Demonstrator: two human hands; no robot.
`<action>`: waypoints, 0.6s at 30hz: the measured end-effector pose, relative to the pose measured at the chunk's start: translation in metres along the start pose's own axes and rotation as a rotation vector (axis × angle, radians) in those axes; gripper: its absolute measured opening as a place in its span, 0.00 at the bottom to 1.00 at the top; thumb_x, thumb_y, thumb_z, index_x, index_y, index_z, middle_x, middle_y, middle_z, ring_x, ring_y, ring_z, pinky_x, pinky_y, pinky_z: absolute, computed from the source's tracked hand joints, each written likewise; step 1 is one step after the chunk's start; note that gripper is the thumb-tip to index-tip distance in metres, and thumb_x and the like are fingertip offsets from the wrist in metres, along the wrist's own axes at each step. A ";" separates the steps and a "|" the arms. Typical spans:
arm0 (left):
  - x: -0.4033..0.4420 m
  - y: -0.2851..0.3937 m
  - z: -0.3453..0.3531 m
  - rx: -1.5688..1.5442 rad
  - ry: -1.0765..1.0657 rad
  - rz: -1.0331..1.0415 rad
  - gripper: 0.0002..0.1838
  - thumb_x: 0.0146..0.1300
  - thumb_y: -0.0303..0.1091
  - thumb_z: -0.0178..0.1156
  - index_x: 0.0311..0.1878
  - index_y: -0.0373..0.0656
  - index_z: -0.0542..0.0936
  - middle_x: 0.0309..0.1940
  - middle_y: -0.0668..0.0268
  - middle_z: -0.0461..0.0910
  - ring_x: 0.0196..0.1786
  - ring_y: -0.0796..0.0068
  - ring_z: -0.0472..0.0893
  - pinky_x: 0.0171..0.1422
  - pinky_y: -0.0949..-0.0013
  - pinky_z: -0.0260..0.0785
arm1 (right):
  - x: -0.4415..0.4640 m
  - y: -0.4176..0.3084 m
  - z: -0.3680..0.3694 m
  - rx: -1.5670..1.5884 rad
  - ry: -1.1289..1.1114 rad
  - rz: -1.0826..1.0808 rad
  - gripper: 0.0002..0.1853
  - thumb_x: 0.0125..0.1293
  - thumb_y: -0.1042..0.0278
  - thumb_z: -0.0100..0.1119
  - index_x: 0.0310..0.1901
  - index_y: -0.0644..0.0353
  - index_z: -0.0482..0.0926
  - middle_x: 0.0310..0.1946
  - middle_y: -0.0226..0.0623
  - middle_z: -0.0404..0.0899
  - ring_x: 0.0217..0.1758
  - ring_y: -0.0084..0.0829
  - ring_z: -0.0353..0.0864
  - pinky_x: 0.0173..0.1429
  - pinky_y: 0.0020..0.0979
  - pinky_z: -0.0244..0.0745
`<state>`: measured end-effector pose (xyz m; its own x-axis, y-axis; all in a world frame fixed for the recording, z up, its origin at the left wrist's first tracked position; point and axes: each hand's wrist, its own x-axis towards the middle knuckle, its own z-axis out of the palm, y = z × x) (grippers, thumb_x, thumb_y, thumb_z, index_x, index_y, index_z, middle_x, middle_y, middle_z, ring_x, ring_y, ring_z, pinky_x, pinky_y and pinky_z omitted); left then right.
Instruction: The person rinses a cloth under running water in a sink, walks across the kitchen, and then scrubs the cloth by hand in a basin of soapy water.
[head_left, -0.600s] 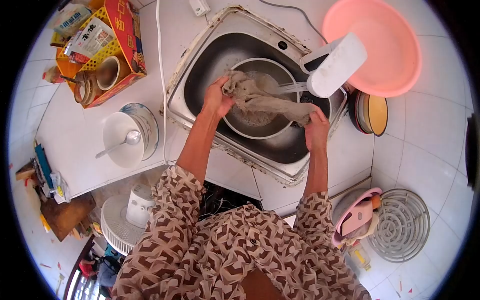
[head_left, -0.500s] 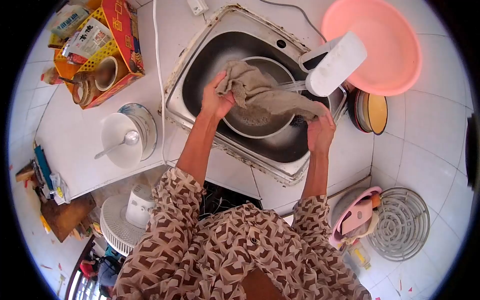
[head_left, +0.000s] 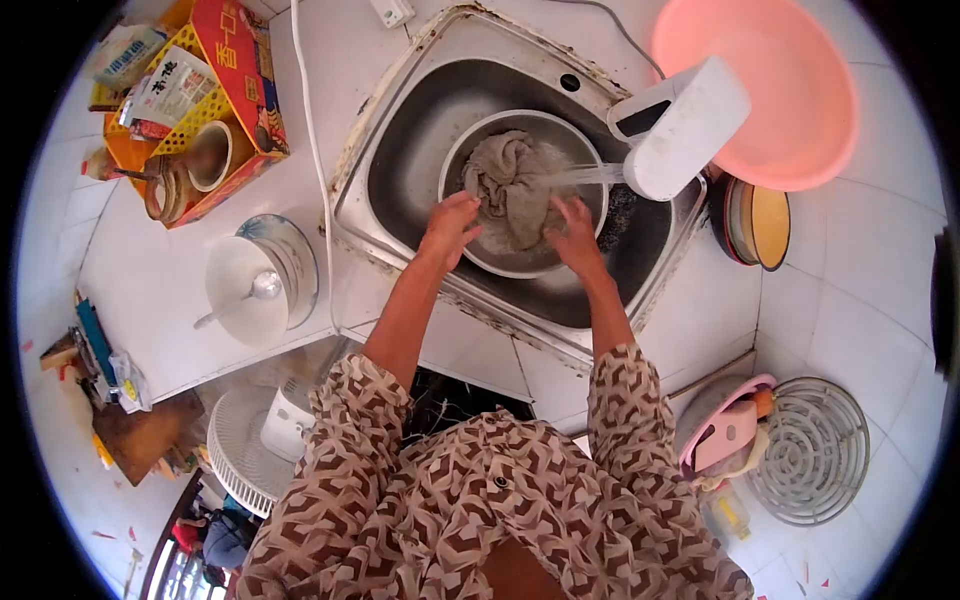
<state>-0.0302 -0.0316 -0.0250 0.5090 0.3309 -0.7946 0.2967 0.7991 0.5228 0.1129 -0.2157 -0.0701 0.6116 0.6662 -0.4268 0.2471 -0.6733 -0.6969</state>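
Observation:
A grey-brown cloth (head_left: 515, 185) lies bunched in a round metal basin (head_left: 452, 172) inside the steel sink (head_left: 400, 150). Water runs onto it from the white faucet (head_left: 685, 125). My left hand (head_left: 452, 230) is at the basin's near left rim, beside the cloth, its fingers apart. On the cloth's right side, my right hand (head_left: 575, 235) reaches over the near rim with fingers spread. Neither hand visibly grips the cloth.
A pink basin (head_left: 790, 110) and stacked enamel bowls (head_left: 768, 225) stand right of the sink. To the left are a white bowl with a spoon (head_left: 240, 310), a red and yellow box (head_left: 240, 80) of jars and packets, and a white cable (head_left: 318, 160). A fan (head_left: 245, 445) stands below the counter.
The cloth, earlier stretched between my two hands above the basin, has dropped into it in a bunch. My hands have let go, and my right hand has moved left and inward.

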 end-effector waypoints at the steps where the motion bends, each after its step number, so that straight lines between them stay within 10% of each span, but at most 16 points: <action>1: -0.004 0.000 0.002 0.000 0.005 0.006 0.31 0.65 0.34 0.51 0.67 0.34 0.53 0.68 0.51 0.52 0.70 0.54 0.53 0.70 0.55 0.53 | 0.011 0.005 0.011 -0.126 0.051 -0.012 0.35 0.53 0.66 0.62 0.64 0.49 0.62 0.67 0.54 0.49 0.69 0.53 0.51 0.67 0.45 0.55; 5: -0.004 -0.014 0.001 -0.031 0.014 -0.001 0.27 0.65 0.33 0.50 0.65 0.34 0.58 0.66 0.52 0.56 0.69 0.55 0.56 0.68 0.55 0.56 | 0.045 0.027 0.063 -0.285 0.254 0.081 0.41 0.51 0.58 0.66 0.67 0.42 0.57 0.67 0.54 0.49 0.69 0.57 0.48 0.66 0.52 0.52; 8: -0.002 -0.023 0.000 -0.078 0.044 -0.038 0.26 0.65 0.33 0.51 0.64 0.33 0.60 0.65 0.54 0.59 0.68 0.55 0.58 0.67 0.55 0.57 | 0.025 -0.026 0.085 -0.562 -0.019 0.067 0.39 0.51 0.58 0.65 0.66 0.38 0.58 0.67 0.52 0.50 0.69 0.57 0.48 0.64 0.54 0.52; 11: 0.003 -0.028 -0.007 -0.064 0.033 -0.060 0.26 0.65 0.33 0.51 0.63 0.32 0.61 0.64 0.54 0.60 0.67 0.56 0.59 0.67 0.56 0.59 | 0.035 0.000 0.056 -0.688 -0.204 -0.325 0.38 0.52 0.59 0.66 0.65 0.40 0.61 0.69 0.51 0.42 0.72 0.57 0.36 0.66 0.62 0.42; 14: 0.003 -0.031 -0.008 -0.023 0.013 -0.029 0.25 0.65 0.33 0.51 0.62 0.32 0.62 0.63 0.55 0.62 0.65 0.57 0.61 0.66 0.57 0.60 | 0.047 0.024 0.055 -0.459 0.069 -0.004 0.34 0.54 0.61 0.63 0.64 0.35 0.62 0.68 0.50 0.47 0.72 0.53 0.40 0.67 0.62 0.39; 18: 0.000 -0.031 -0.006 -0.052 0.015 -0.052 0.23 0.65 0.33 0.52 0.60 0.32 0.64 0.61 0.55 0.64 0.63 0.57 0.64 0.65 0.58 0.61 | 0.030 0.001 0.069 -0.637 0.066 -0.176 0.34 0.53 0.64 0.61 0.63 0.37 0.63 0.63 0.46 0.56 0.68 0.52 0.50 0.62 0.58 0.51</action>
<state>-0.0445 -0.0532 -0.0432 0.4819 0.2949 -0.8251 0.2797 0.8406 0.4638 0.0794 -0.1739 -0.1231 0.5610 0.7763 -0.2874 0.7313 -0.6274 -0.2675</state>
